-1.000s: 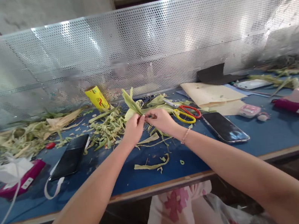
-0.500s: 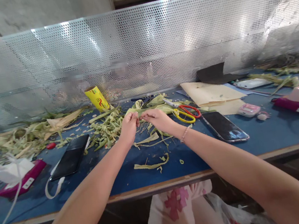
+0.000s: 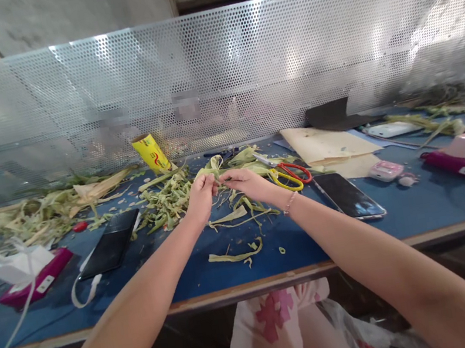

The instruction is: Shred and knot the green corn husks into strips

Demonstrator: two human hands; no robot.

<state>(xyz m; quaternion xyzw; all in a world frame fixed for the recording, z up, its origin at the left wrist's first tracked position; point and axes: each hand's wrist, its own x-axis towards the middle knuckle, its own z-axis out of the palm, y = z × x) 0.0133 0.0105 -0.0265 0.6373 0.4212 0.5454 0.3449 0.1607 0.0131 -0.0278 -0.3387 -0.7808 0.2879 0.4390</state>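
Note:
My left hand [image 3: 202,196] is closed in a pinch over the middle of the blue table; what it pinches is too small to make out. Close to its right, fingertips almost meeting it, is my right hand [image 3: 243,183], its fingers also pressed together on something hidden. Pale green husk strips [image 3: 252,159] lie behind the hands. A pile of curled green pieces [image 3: 165,200] sits left of my left hand. Scissors with red and yellow handles [image 3: 290,176] rest right of my right hand. Loose husk strips [image 3: 237,255] lie nearer the table's front edge.
A yellow tube [image 3: 151,153] stands tilted before the perforated metal screen [image 3: 233,73]. Phones lie left [image 3: 110,245] and right [image 3: 347,195]. Magenta power strips [image 3: 39,280] sit at both sides. Brown paper [image 3: 325,143] is at the back right, and more husks [image 3: 42,211] at the left.
My right hand has shifted very slightly, its wrist and bracelet a little to the right. My left hand stays nearly in place, still pinched.

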